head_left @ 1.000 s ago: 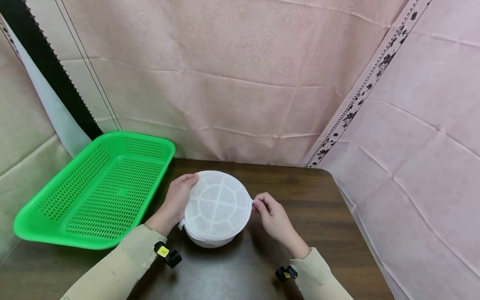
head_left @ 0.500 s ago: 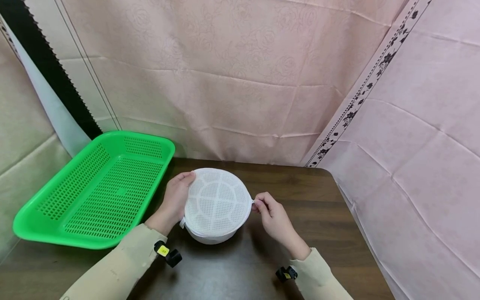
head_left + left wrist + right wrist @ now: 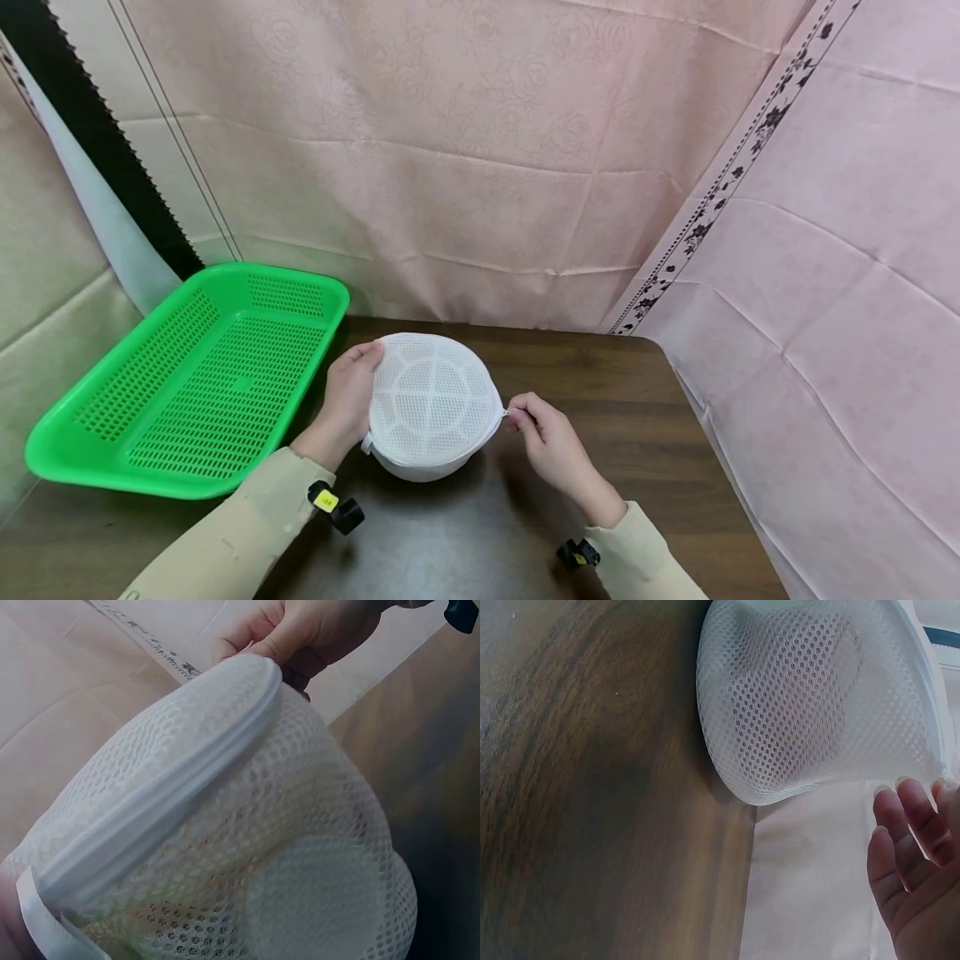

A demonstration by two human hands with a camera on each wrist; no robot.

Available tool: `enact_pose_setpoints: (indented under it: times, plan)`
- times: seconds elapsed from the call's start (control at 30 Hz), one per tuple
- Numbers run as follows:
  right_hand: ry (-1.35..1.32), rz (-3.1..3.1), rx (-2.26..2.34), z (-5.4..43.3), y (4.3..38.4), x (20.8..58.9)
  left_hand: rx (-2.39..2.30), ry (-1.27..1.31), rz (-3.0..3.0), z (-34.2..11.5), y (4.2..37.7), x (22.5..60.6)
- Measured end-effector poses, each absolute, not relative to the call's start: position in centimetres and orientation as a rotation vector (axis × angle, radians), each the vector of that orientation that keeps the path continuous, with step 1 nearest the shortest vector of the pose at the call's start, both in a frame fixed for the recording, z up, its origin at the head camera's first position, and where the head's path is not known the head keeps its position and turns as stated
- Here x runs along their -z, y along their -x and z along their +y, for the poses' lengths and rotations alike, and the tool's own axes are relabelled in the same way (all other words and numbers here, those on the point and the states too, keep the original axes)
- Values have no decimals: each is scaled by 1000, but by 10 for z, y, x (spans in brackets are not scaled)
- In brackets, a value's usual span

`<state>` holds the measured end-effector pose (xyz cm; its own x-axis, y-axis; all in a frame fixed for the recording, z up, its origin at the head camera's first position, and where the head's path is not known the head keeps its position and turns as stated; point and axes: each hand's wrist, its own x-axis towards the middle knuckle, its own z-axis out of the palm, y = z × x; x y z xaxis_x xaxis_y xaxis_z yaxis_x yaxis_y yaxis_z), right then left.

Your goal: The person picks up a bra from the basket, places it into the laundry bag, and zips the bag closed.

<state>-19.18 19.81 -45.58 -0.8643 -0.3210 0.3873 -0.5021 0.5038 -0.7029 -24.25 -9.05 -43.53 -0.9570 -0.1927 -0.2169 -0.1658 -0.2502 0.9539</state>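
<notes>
A round white mesh laundry bag (image 3: 435, 400) stands over the brown table, its flat top tilted toward the head camera. A white zipper band (image 3: 161, 814) runs round its rim in the left wrist view, with a fabric tab (image 3: 49, 919) near one end. My left hand (image 3: 351, 396) grips the bag's left side, thumb on the top edge. At the right rim, my right hand (image 3: 551, 442) pinches a tiny white piece; the fingertips hide most of it. Through the mesh (image 3: 795, 697) in the right wrist view, nothing distinct can be made out inside.
To the left stands a large green plastic basket (image 3: 330, 321) with perforated sides and floor. The wooden table (image 3: 637, 417) ends at a pink cloth backdrop (image 3: 480, 208) behind and a pale cloth (image 3: 847, 275) on the right.
The bag has shifted slightly up and left, its top tilting a little more. The left hand moved with it. My right hand has dropped slightly, still pinching the rim piece. The basket stays put.
</notes>
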Motion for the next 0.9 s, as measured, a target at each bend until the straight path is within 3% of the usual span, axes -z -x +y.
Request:
enact_pose_setpoints:
  times: [0.9]
  plan:
    - [-684, -2551, -1358, 192, 191, 456, 2474, -574, -1763, -87, 238, 438]
